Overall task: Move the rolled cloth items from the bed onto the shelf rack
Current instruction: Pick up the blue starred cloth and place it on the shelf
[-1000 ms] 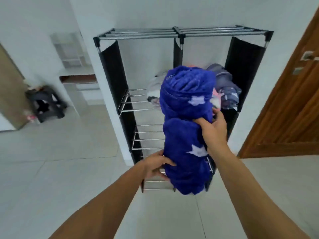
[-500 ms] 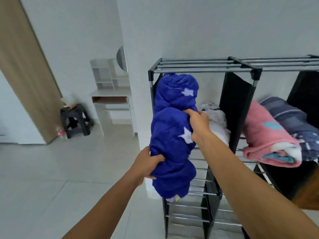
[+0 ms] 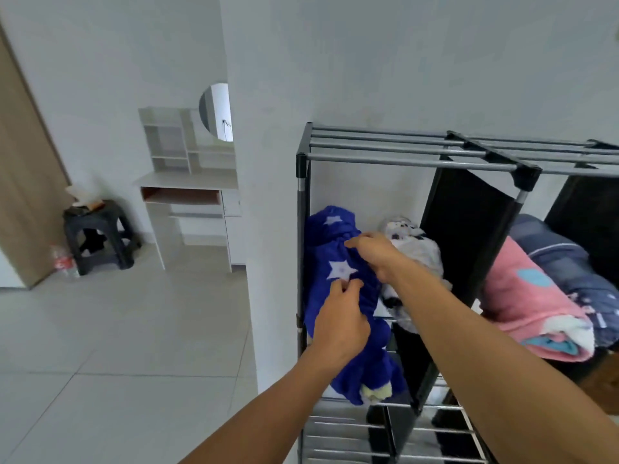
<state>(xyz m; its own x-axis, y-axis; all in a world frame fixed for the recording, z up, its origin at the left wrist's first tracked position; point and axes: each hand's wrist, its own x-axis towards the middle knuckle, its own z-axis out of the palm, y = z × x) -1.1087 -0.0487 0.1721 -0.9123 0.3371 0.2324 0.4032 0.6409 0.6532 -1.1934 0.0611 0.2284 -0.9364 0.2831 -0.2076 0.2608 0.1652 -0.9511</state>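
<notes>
A rolled blue cloth with white stars (image 3: pixel 335 259) lies in the left compartment of the black and silver shelf rack (image 3: pixel 412 159), its near end hanging over the shelf's front edge. My left hand (image 3: pixel 340 321) rests on the roll's middle, fingers curled on the fabric. My right hand (image 3: pixel 371 252) presses on its upper part near a star. A white patterned roll (image 3: pixel 418 249) sits just right of it in the same compartment. A pink roll (image 3: pixel 522 303) and a dark blue-grey roll (image 3: pixel 569 262) lie in the right compartment.
A white pillar (image 3: pixel 268 195) stands directly left of the rack. Lower wire shelves (image 3: pixel 355 430) show beneath. Far left are a white desk (image 3: pixel 187 185), a round mirror (image 3: pixel 216 110), a black stool (image 3: pixel 97 236) and a wooden door (image 3: pixel 23 162). Grey tiles cover the floor.
The blue roll went from being held upright in front of the rack to lying on the left shelf. Both hands have shifted onto its top side.
</notes>
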